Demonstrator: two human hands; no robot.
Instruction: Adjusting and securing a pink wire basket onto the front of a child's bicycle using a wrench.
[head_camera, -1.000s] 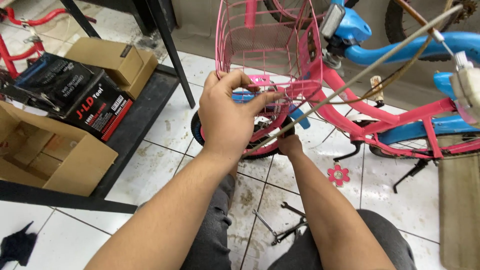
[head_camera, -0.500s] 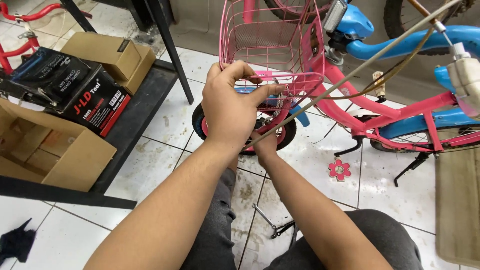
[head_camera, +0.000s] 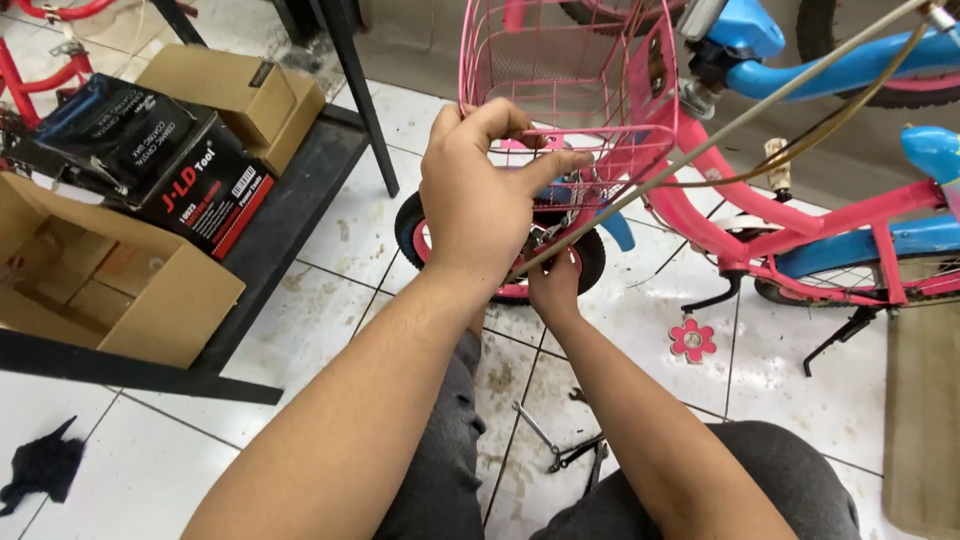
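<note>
Gripping pink wire basket (head_camera: 560, 90) bottom rim, left hand (head_camera: 480, 200) sits above; right hand (head_camera: 553, 290) directly below, closed on something unclear near front wheel (head_camera: 590, 262).

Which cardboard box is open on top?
The big brown box at the left edge is open. The smaller brown box behind it and the black box between them are closed.

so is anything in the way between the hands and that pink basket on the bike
Nothing visible does. The left hand is already on the pink wire basket, fingers curled at its lower front edge. The right hand sits just beneath, by the small front wheel, mostly hidden behind the left hand. A brake cable crosses beside them, not between.
</note>
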